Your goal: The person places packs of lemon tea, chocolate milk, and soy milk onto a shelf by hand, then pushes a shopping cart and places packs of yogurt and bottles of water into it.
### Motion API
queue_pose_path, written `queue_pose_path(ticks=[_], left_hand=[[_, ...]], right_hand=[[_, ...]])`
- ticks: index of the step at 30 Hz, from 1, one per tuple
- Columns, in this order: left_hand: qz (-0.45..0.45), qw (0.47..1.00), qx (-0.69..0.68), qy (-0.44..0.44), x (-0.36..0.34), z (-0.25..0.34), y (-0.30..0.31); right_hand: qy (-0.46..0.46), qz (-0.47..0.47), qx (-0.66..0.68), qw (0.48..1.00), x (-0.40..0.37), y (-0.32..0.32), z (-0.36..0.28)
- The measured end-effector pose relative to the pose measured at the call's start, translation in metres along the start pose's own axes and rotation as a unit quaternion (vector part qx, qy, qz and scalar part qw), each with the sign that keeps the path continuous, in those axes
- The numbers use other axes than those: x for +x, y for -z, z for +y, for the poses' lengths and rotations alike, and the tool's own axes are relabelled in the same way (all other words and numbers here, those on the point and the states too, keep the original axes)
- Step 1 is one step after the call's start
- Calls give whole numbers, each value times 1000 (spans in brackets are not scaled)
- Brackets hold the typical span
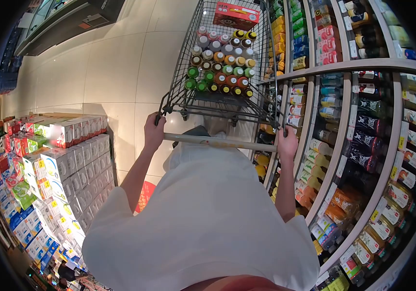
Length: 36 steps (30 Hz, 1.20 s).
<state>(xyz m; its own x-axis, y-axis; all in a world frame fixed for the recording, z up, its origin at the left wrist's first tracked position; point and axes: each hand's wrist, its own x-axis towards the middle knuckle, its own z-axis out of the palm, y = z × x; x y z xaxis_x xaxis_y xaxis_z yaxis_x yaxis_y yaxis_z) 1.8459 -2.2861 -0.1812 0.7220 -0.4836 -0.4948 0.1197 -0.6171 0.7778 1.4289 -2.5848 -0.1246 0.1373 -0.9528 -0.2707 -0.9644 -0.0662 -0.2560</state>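
Note:
A wire shopping cart (181,63) stands right in front of me. Its handlebar (217,142) runs across at my waist. My left hand (154,132) is closed at the bar's left end, where it meets the cart frame. At the right end my right hand (287,140) is closed the same way. Inside the cart stand rows of drink bottles (222,60) with white, green, orange, yellow and dark caps, several of each kind. Beyond them, at the far end of the cart, lies a red carton (236,16).
Shelves of bottled drinks (365,136) rise close along the right, near the cart's side. On the left is a tall stack of boxed cartons (79,155). Pale floor tiles (120,72) stretch ahead-left, up to a dark display case (72,22).

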Motion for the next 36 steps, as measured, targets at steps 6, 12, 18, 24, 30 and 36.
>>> queue_pose_path(ticks=[6, 12, 18, 24, 30, 36], left_hand=[[-14, 1000, 23, -11, 15, 5, 2], [-11, 1000, 14, -13, 24, 9, 2], [-22, 1000, 12, -14, 29, 6, 4], [-21, 1000, 11, -8, 27, 7, 5], [-36, 998, 45, -14, 18, 20, 11], [-51, 987, 150, -33, -2, 39, 22]], right_hand=[[-23, -7, -11, 1000, 7, 0, -9], [-32, -8, -25, 999, 13, -2, -14], [-40, -12, -22, 999, 12, 6, -26], [-39, -6, -11, 999, 8, 10, -26], [-26, 14, 1, 1000, 2, 9, -23], [-20, 16, 2, 1000, -8, 8, -17]])
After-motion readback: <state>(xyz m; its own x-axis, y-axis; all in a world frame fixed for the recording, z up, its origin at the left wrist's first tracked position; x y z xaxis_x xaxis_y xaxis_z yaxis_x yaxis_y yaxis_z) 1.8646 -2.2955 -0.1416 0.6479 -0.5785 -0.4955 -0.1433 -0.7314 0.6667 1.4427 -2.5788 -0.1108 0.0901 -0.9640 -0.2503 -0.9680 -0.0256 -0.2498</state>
